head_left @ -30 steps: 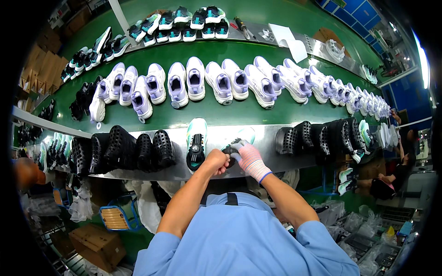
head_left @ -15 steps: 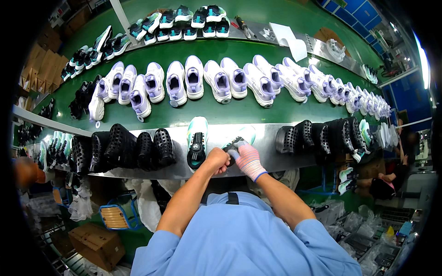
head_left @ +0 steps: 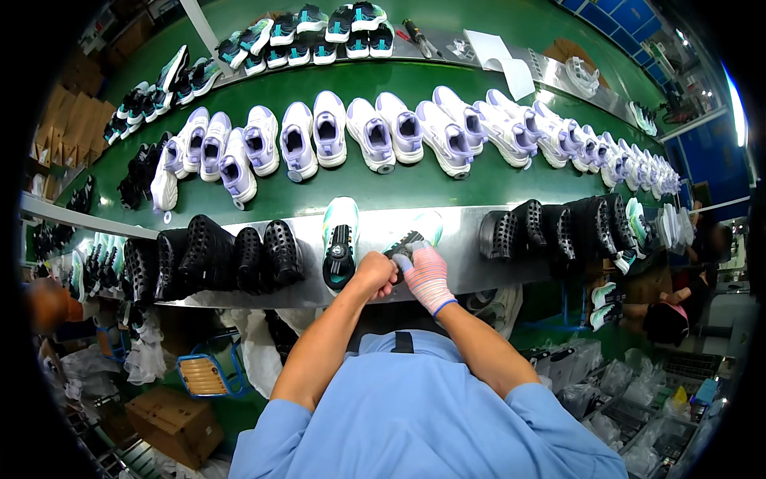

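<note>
A mint-green and white sneaker [head_left: 428, 227] with a dark opening lies tilted on the metal ledge in front of me. My right hand [head_left: 425, 275], in a striped knit glove, is closed on its near end. Bare and closed in a fist, my left hand [head_left: 378, 274] is right beside that end; whatever its fingers pinch is hidden. To the left stands a matching sneaker [head_left: 341, 219], toe pointing away, with a black piece [head_left: 340, 254] over its lacing area; neither hand touches it.
Black perforated shoe forms [head_left: 209, 251] stand along the ledge [head_left: 463, 227] on the left, and more forms [head_left: 550, 231] on the right. Beyond, a long row of white and lilac sneakers [head_left: 329, 132] covers the green belt [head_left: 319, 191]. Black-teal sneakers [head_left: 299, 52] and paper [head_left: 499, 60] lie farther back.
The view has shifted slightly. Both hands stay at the near end of the tilted sneaker, with only a small change in the right hand's pose.
</note>
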Demonstrator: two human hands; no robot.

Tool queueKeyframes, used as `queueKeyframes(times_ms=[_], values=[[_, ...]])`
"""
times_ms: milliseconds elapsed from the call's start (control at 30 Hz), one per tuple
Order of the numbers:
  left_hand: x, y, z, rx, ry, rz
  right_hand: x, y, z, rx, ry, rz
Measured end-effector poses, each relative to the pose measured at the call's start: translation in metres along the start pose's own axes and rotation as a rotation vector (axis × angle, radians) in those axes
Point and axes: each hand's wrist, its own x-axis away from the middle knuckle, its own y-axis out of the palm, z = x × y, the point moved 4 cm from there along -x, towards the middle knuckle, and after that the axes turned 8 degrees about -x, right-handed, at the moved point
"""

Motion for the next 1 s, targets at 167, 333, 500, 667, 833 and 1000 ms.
queueKeyframes(times_ms=[167,333,500,667,833,1000], values=[[0.010,0.003,0.011,-0.044,0.028,0.033,0.001,0.007,0.002,0.043,0.116,0.078],[0.079,0.015,0.021,-0.382,0.566,0.511,0.003,-0.010,0.008,-0.183,-0.037,0.059],[0.163,-0.027,-0.012,-0.521,0.409,0.978,-0.002,-0.004,-0.004,-0.022,-0.148,-0.133],[0.097,-0.034,-0.027,-0.437,0.501,0.862,-0.019,0.009,-0.035,-0.053,-0.305,-0.106],[0.099,-0.026,-0.044,-0.235,0.476,0.736,-0.003,-0.027,-0.035,0.014,-0.278,-0.115],[0.076,-0.022,-0.054,-0.156,0.487,0.734,0.046,-0.019,-0.038,0.297,-0.231,-0.152]])
